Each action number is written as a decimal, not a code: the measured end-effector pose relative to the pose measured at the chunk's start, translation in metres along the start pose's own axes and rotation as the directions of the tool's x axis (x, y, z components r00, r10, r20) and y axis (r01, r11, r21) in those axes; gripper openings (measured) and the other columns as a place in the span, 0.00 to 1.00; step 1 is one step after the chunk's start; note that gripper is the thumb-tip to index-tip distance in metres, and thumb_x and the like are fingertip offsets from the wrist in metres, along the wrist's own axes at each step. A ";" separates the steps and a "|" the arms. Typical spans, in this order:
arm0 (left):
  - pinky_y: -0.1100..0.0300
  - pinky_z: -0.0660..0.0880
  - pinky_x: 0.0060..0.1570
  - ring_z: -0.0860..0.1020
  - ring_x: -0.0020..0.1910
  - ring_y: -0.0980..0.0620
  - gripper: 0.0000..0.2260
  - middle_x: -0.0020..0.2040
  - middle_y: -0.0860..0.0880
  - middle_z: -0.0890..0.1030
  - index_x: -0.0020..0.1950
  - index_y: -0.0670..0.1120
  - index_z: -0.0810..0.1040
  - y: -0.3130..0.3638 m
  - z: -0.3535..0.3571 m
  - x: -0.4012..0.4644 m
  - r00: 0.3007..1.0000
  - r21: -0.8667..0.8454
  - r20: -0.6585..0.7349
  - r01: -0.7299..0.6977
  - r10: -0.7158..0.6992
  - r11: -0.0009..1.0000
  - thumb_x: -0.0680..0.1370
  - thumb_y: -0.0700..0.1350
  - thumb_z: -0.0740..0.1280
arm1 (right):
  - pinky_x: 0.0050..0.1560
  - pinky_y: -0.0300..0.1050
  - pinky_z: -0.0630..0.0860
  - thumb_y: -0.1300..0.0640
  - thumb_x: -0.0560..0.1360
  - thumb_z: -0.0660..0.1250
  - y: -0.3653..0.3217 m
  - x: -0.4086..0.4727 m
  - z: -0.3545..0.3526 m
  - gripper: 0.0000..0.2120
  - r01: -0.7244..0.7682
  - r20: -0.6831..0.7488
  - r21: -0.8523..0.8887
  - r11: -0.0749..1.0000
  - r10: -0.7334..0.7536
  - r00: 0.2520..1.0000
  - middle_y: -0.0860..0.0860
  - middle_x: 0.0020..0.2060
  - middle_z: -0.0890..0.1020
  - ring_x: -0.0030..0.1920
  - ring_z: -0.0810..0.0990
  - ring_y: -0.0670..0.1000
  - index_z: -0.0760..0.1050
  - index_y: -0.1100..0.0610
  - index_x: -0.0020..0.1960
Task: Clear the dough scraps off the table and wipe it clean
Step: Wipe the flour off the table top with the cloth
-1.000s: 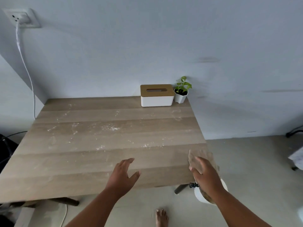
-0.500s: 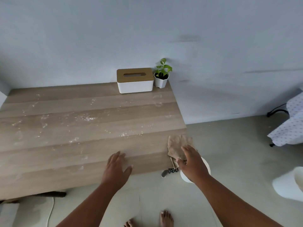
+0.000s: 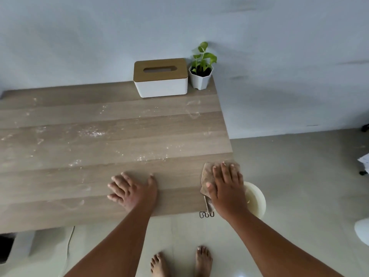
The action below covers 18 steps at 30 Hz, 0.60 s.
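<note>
The wooden table (image 3: 99,186) carries white flour streaks and crumbs (image 3: 91,133) over its middle and back. My right hand (image 3: 227,188) presses a brown cloth (image 3: 207,172) flat onto the table's front right corner. My left hand (image 3: 133,190) lies flat on the tabletop near the front edge with its fingers spread and nothing in it. A thin metal tool with wire loops (image 3: 207,211) sticks out over the front edge, below the cloth. A white bowl (image 3: 256,198) sits lower down just past the table's right edge, partly hidden by my right wrist.
A white tissue box with a wooden lid (image 3: 160,76) and a small potted plant (image 3: 201,70) stand at the back right against the wall. My bare feet (image 3: 179,260) are on the floor in front of the table. Something white (image 3: 362,230) shows at the right edge.
My right hand has brought the cloth up from beside the table edge and laid it flat on the corner. My left hand has come down flat on the tabletop. The view has shifted right.
</note>
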State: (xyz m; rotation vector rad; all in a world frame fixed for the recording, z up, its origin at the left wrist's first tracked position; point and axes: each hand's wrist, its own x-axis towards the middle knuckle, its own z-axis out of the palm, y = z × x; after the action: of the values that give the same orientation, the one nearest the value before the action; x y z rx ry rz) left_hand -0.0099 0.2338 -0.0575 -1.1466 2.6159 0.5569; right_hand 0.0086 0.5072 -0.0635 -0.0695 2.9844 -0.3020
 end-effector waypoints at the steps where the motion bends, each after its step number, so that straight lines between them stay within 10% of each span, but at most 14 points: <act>1: 0.40 0.30 0.76 0.33 0.82 0.42 0.48 0.84 0.42 0.38 0.84 0.44 0.40 0.004 0.001 0.003 1.000 0.015 0.000 0.022 -0.022 1.000 0.76 0.73 0.52 | 0.79 0.67 0.53 0.34 0.81 0.49 0.002 0.003 0.004 0.36 0.018 0.006 -0.022 1.000 -0.018 1.000 0.58 0.82 0.58 0.82 0.52 0.64 0.60 0.54 0.82; 18: 0.34 0.36 0.78 0.35 0.82 0.45 0.46 0.85 0.45 0.40 0.84 0.43 0.43 0.022 0.013 0.014 0.992 0.102 -0.096 0.089 -0.080 0.991 0.73 0.69 0.49 | 0.79 0.69 0.47 0.36 0.79 0.47 -0.015 0.156 -0.008 0.38 -0.045 0.013 -0.106 0.993 0.047 0.999 0.60 0.83 0.52 0.83 0.44 0.64 0.56 0.55 0.82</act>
State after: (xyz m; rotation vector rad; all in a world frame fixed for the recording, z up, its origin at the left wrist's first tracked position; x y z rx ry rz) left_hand -0.0344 0.2434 -0.0683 -1.2702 2.6224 0.3510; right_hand -0.1460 0.4845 -0.0741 -0.0143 2.9802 -0.1368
